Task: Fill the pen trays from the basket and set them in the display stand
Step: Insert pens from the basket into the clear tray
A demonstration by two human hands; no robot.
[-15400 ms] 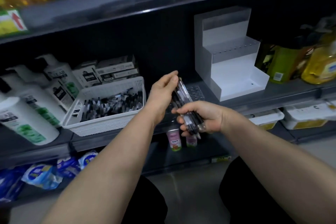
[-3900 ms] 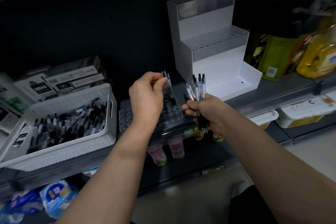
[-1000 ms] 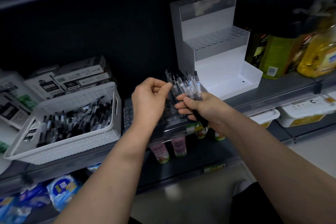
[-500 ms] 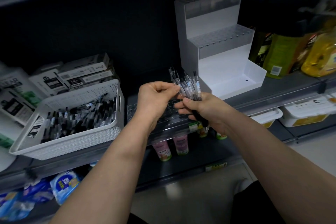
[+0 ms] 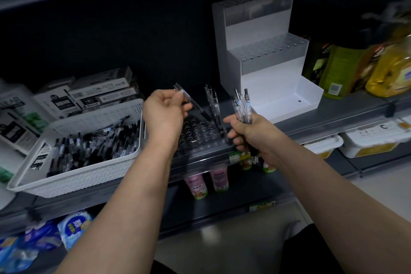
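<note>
My left hand (image 5: 165, 113) pinches a single clear pen (image 5: 193, 103), tilted with its tip down over the clear pen tray (image 5: 200, 138) on the shelf. Two or three pens (image 5: 213, 104) stand upright in the tray's far right holes. My right hand (image 5: 249, 133) grips a bunch of pens (image 5: 242, 107), clickers up, just right of the tray. The white basket (image 5: 93, 171) at left holds several black-and-clear pens. The white stepped display stand (image 5: 266, 87) stands behind and to the right; two perforated trays sit on its upper steps and its bottom step is bare.
Boxed pen cartons (image 5: 100, 93) and white bottles (image 5: 15, 118) crowd the shelf behind the basket. Green and yellow bottles (image 5: 360, 69) stand right of the stand. Small pink cups (image 5: 206, 180) and white tubs (image 5: 367, 140) sit on the shelf below.
My left hand drew one pen out of the bunch and carried it left, over the tray. The right hand with the bunch shifted a little to the right.
</note>
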